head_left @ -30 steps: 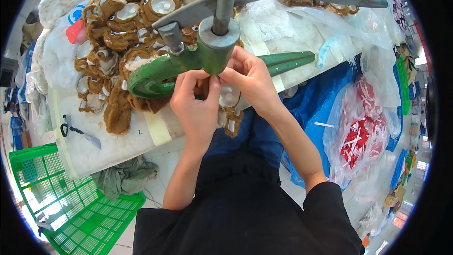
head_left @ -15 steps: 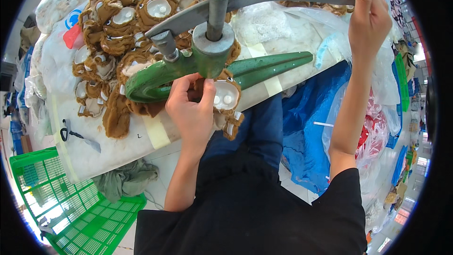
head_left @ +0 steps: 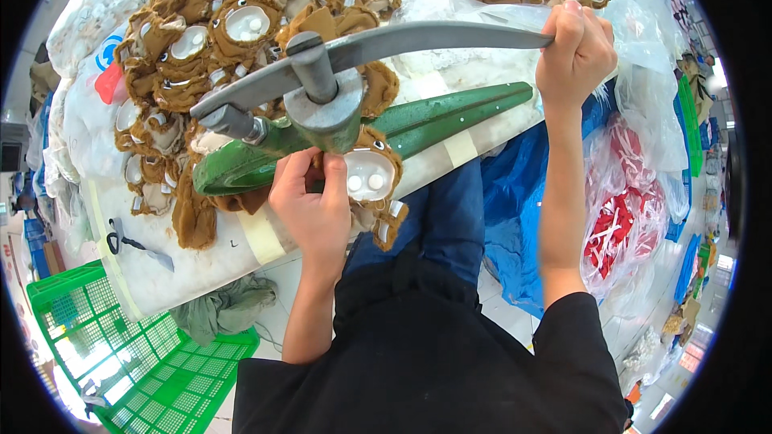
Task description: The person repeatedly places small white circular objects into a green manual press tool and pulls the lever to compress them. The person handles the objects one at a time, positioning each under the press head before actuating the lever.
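Hands working a green press (head_left: 418,124) on a table (head_left: 201,261).
The right hand (head_left: 575,52) is clamped on the grey lever (head_left: 426,36). The left hand (head_left: 314,205), fingers closed, pinches a brown fabric piece (head_left: 371,177) under the press head, beside a pile of similar pieces (head_left: 241,32).

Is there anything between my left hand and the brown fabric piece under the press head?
Nothing visible. The left hand already touches the brown fabric piece at the grey press head, above the green base. The right hand grips the grey lever, clear of it.
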